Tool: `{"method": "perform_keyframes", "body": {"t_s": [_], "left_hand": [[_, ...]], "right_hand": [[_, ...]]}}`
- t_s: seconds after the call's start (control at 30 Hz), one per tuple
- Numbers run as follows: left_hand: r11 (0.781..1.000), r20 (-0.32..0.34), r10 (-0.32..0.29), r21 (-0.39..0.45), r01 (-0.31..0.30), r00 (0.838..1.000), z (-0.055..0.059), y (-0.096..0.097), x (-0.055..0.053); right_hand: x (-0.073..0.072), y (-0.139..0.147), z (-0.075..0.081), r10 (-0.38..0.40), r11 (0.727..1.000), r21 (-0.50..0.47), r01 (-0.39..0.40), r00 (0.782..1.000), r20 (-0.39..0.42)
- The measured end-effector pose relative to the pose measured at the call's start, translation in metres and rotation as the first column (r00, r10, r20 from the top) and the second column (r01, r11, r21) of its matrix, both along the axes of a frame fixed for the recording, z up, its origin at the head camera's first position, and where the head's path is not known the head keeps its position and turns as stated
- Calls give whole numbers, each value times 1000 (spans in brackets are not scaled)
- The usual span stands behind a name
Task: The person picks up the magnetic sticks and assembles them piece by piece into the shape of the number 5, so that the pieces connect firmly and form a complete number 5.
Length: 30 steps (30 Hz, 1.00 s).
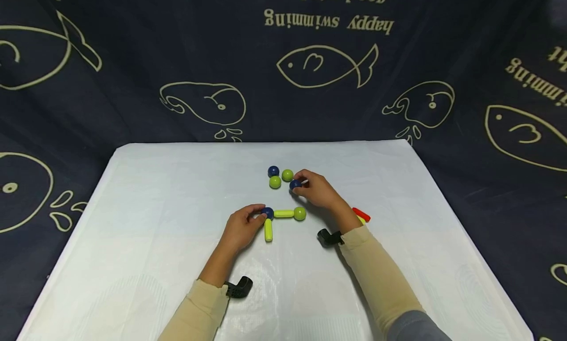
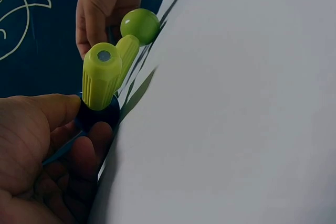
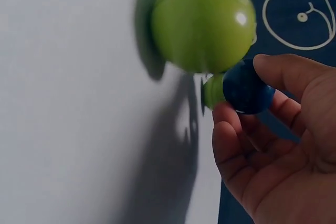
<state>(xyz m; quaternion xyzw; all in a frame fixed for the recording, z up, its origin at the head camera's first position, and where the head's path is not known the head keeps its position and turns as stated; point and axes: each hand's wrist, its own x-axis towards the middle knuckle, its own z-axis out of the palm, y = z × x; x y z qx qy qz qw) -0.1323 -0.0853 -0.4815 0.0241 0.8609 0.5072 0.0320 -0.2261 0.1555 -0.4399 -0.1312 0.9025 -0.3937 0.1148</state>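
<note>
My left hand (image 1: 241, 226) pinches a dark blue ball (image 1: 267, 213) between thumb and fingers. Two yellow-green rods join that ball at about a right angle: one rod (image 1: 283, 213) runs right to a green ball (image 1: 299, 213), the other rod (image 1: 268, 230) points toward me. In the left wrist view, the near rod (image 2: 102, 77) shows a grey round tip at its free end. My right hand (image 1: 316, 189) holds another blue ball (image 3: 248, 87) in its fingertips, beyond the joined pieces. In the right wrist view, the large green ball (image 3: 202, 24) looms close to the camera.
Behind the joined pieces sit a blue ball (image 1: 273, 171) and two green balls, one on the left (image 1: 275, 182) and one on the right (image 1: 287, 175). A red rod (image 1: 361, 214) and a yellow one (image 1: 362, 220), partly hidden by my right forearm, lie on the white table (image 1: 177, 183).
</note>
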Motion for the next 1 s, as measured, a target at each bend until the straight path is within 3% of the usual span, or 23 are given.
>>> {"method": "perform_keyframes", "body": {"t_s": [0.5,1.0], "left_hand": [[1000,13,3,3,-3,1000,-2,1,-1],[1000,18,-1,7,1,1000,0,1,0]], "right_hand": [[46,-2,12,-52,991,-128,50,999,-15],[106,-15,8,0,971,-240,10,999,42]]}}
